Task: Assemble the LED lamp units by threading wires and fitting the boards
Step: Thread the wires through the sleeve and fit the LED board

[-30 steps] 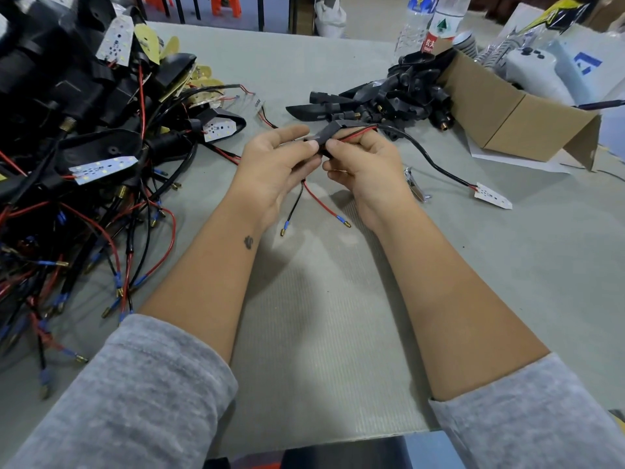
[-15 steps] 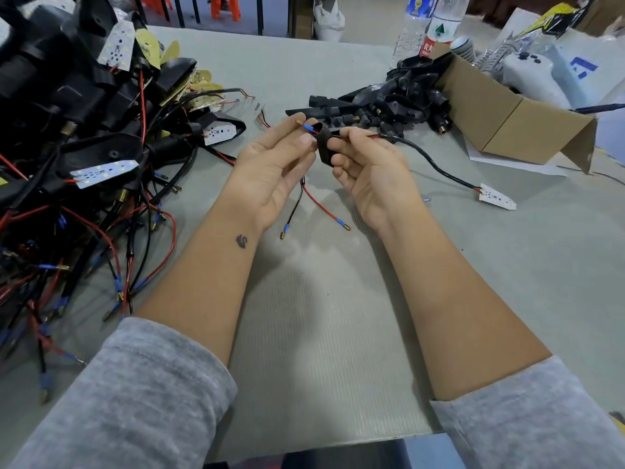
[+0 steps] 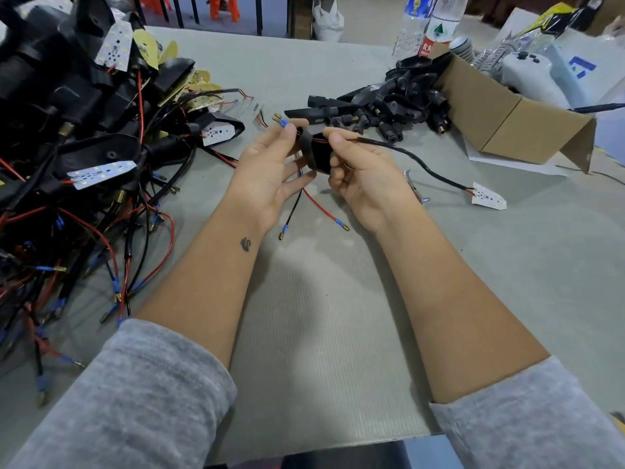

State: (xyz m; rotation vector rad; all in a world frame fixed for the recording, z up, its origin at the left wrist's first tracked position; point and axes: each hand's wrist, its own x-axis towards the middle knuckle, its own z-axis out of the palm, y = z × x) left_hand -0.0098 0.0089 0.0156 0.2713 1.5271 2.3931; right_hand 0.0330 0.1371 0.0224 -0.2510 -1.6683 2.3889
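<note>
A grey-green desk (image 3: 338, 333) with a finely ribbed surface carries everything. At nine to eleven o'clock lies a big heap of assembled lamp units (image 3: 84, 137), black housings with white LED boards and tangled red and black wires. At one o'clock sits a smaller pile of empty black housings (image 3: 389, 103), touching an open cardboard box (image 3: 507, 110) at two o'clock, which rests on a white sheet of paper (image 3: 507, 162). Two plastic bottles (image 3: 429, 25) stand at twelve to one o'clock. A loose white LED board (image 3: 488, 197) lies at three o'clock, with a small metal tool (image 3: 417, 189) near it, toward the centre.
</note>
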